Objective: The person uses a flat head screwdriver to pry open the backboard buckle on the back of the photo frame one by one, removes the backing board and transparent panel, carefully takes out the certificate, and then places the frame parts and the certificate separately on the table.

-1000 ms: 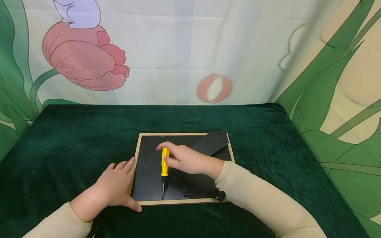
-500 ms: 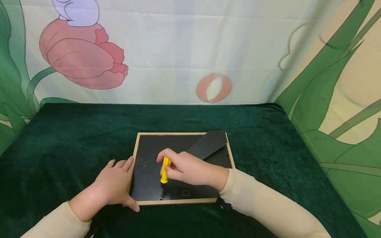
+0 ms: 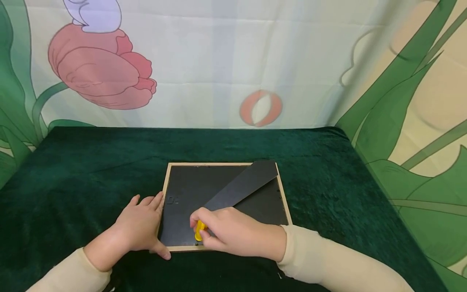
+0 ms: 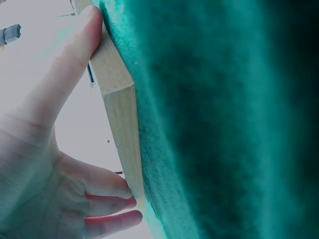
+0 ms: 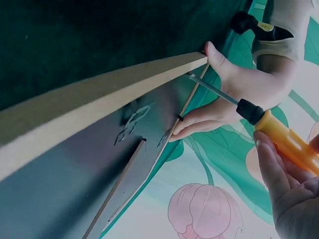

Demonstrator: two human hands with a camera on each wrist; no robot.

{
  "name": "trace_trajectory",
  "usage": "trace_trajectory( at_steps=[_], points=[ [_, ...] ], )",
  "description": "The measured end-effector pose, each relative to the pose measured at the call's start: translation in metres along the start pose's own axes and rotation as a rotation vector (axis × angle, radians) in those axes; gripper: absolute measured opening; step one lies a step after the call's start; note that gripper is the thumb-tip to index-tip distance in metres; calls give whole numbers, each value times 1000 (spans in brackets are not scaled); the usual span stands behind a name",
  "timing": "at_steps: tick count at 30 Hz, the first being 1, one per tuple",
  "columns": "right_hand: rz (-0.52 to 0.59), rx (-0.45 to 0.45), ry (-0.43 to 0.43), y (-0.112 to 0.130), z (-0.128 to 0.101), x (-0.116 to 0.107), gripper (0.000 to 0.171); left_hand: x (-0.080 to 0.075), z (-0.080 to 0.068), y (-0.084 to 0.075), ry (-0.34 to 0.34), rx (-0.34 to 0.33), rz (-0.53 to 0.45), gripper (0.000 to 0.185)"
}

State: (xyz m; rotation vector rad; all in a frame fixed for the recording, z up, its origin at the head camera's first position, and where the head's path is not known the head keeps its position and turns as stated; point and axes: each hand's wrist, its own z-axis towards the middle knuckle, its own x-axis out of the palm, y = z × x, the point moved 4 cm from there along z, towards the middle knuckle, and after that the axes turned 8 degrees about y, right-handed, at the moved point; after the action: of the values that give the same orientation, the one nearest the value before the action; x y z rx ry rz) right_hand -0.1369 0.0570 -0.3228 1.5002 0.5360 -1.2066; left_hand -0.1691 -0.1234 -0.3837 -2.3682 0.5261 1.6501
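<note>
Under the right hand [image 3: 233, 233], fingers pinch a mostly hidden screwdriver [image 3: 199, 230]; left hand [image 3: 140, 227] fingers spread along the frame [image 3: 165, 190].

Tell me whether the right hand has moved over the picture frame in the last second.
Yes. The right hand with the yellow screwdriver has slid toward the picture frame's near edge, closer to the person.

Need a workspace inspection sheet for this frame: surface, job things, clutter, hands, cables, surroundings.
Surface: dark green velvet cloth covers the table.
Job's things: wooden picture frame lies face down, black backing up; black stand flap lies diagonally across it; yellow screwdriver near the front edge.
Clutter: nothing seen.
Grippers: left hand rests on the frame's left front corner; right hand grips the screwdriver.
Cables: nothing seen.
Surroundings: flower-print backdrop behind and at right.
</note>
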Motion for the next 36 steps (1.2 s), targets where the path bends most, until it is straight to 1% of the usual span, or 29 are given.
trace_trajectory(
  at_steps=[3, 6, 9, 11, 13, 15, 19, 22, 26, 28, 32, 36],
  points=[
    [-8, -11, 8, 0, 1, 1, 22, 1, -1, 1, -3, -5, -5, 134],
    [52, 24, 47, -5, 4, -1, 24, 3, -2, 2, -4, -6, -4, 134],
    [209, 94, 97, -18, 8, -3, 30, 5, -2, 1, -10, 0, -9, 134],
    [333, 148, 103, -29, 9, -4, 35, 7, -2, 1, -10, 4, -13, 133],
    [436, 192, 80, -41, 10, -4, 39, 8, -1, 2, -14, 4, -22, 132],
    [511, 234, 42, -52, 9, -5, 42, 7, -1, 2, -20, 7, -28, 132],
    [653, 326, -23, -57, 3, -17, 49, 6, -1, 3, -36, 9, -35, 133],
    [749, 402, -91, -61, -4, -26, 47, 5, -2, 3, -35, 10, -38, 133],
    [813, 473, -173, -85, -18, -27, 33, 5, -2, 2, -18, 14, -35, 132],
    [822, 498, -195, -99, -25, -27, 31, 4, -2, 2, -10, 12, -31, 131],
    [802, 558, -249, -124, -39, -26, 33, 4, -3, 2, -4, 6, -26, 131],
    [774, 617, -268, -140, -52, -25, 37, 5, -3, 1, -3, 7, -32, 131]
  ],
)
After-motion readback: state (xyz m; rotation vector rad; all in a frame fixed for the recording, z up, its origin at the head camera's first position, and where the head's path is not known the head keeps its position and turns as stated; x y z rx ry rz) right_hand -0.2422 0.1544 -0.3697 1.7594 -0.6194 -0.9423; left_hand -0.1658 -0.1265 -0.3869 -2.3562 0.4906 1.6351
